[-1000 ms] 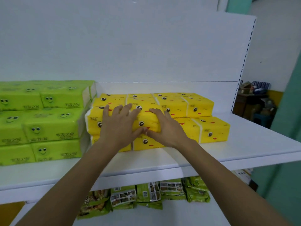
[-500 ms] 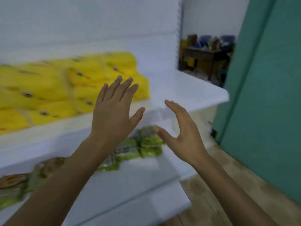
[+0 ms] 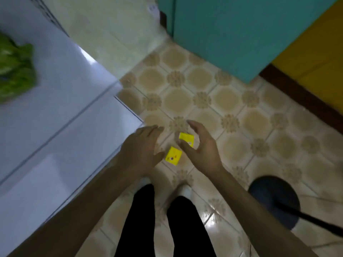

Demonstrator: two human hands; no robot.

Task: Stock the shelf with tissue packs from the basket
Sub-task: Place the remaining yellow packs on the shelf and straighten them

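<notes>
Head view, looking down: yellow tissue pack (image 3: 186,139) lies on tiled floor (image 3: 232,101), second pack (image 3: 173,155) at its 7 o'clock. Left grip (image 3: 143,151) wide, fingers straight, empty, at packs' 9 o'clock. Right grip (image 3: 200,147) loosely curved, empty, at 3 o'clock. White shelf (image 3: 65,108) further toward 9 o'clock.

Glossy cream floor tiles (image 3: 228,101) with tan octagons and brown rosettes, blurred. Flat teal panel (image 3: 241,34) at upper right; beside it a yellow wall (image 3: 319,58) with a dark brown skirting strip (image 3: 297,93) along its foot. Round dark blue object (image 3: 272,199) on the tiles, lower right, with a black strap or rod (image 3: 315,221) crossing it, cannot tell which. Blurred green packets (image 3: 14,71) at left edge. Black trouser legs (image 3: 141,219), white shoe toe (image 3: 185,190).
</notes>
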